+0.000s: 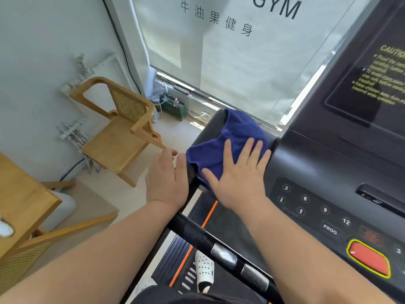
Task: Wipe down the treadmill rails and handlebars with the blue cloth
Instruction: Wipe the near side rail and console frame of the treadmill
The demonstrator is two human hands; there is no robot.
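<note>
A crumpled blue cloth (232,139) lies over the black left handlebar (210,128) of the treadmill, where it meets the console. My right hand (238,172) lies flat on the cloth with fingers spread and straight, pressing it onto the bar. My left hand (168,178) rests against the outer side of the same handlebar, fingers straight and pointing forward, just left of the cloth and holding nothing. The bar continues toward me as a black rail (197,231) with metal pulse sensors (223,253).
The treadmill console (328,205) with number buttons and a red stop button (368,257) fills the right. A wooden chair (118,137) stands to the left on the floor, a wooden table (24,202) nearer. My white shoe (203,270) is on the belt below.
</note>
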